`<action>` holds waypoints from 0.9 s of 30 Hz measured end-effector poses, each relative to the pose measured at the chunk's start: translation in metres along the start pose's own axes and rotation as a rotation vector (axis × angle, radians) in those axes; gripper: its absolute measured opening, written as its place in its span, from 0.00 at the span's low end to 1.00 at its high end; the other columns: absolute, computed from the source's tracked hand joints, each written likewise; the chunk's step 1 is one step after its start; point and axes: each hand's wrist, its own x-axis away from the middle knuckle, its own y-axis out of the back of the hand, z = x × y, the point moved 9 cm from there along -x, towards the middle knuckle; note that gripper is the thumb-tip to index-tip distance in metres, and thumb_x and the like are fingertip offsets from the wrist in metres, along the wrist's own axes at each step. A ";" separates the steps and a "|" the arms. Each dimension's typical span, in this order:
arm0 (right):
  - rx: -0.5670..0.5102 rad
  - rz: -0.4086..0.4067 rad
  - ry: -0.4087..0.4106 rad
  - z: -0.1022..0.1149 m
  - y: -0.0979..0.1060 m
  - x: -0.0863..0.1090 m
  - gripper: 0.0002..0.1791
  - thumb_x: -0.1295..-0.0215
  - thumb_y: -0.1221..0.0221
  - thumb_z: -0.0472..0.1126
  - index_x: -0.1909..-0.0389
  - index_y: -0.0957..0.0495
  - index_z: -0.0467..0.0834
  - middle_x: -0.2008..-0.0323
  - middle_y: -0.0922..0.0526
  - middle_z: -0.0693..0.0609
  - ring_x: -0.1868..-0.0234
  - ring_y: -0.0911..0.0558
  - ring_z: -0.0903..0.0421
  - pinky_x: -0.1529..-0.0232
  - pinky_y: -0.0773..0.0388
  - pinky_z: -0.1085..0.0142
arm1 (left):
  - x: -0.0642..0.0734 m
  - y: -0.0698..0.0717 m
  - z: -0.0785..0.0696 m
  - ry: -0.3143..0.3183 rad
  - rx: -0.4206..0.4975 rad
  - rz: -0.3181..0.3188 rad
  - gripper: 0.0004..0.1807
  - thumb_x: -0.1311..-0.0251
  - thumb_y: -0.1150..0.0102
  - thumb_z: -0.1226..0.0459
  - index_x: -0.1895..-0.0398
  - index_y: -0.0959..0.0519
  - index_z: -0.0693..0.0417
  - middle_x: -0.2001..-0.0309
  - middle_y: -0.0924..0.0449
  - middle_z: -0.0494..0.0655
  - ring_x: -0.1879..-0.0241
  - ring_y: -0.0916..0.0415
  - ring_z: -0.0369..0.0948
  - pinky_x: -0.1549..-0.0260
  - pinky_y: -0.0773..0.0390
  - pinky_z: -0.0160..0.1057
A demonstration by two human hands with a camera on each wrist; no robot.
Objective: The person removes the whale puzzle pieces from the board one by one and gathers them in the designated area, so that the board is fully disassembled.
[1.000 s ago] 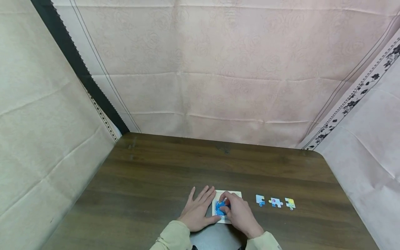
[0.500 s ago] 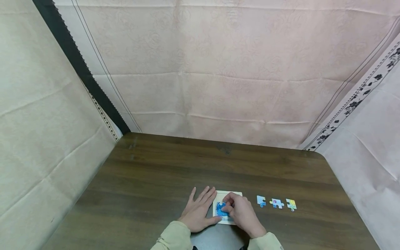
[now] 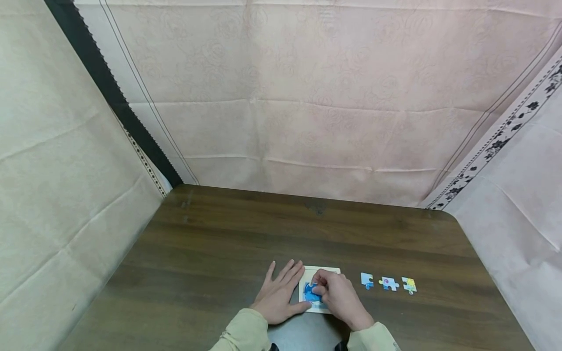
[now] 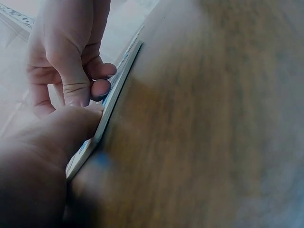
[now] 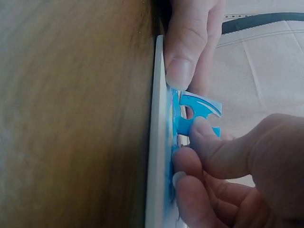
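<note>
My left hand (image 3: pixel 278 295) lies with straight, spread fingers along the left side of a small pale-framed puzzle board (image 3: pixel 325 268), its thumb at the near edge. Over the board, my right hand (image 3: pixel 341 296) pinches a blue jigsaw piece (image 5: pixel 198 105) between thumb and fingers. In the right wrist view this piece stands tilted up from the board's face, close to the left thumb (image 5: pixel 179 71). Blue picture parts (image 3: pixel 309 294) show inside the frame; the right hand hides the board's right part. The left wrist view shows the board's edge (image 4: pixel 121 80) side-on beside both hands.
To the right of the board, three loose jigsaw pieces lie in a row: a light-blue one (image 3: pixel 367 280), a blue-and-purple one (image 3: pixel 389 283) and a yellow one (image 3: pixel 409 285). The brown wooden table (image 3: pixel 246 234) is enclosed by pale cloth (image 3: pixel 307 97) behind and at both sides.
My right hand makes small shifts over the board, with the blue piece between its fingers. The left hand keeps its place, and the three loose pieces lie as before.
</note>
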 end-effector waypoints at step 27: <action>-0.051 0.005 -0.017 -0.004 0.003 0.003 0.05 0.36 0.37 0.35 0.68 0.22 0.48 0.72 0.21 0.59 0.73 0.25 0.62 0.68 0.27 0.64 | 0.001 0.006 -0.003 -0.005 0.025 -0.023 0.39 0.30 0.63 0.39 0.23 0.46 0.48 0.23 0.51 0.42 0.24 0.58 0.44 0.32 0.62 0.62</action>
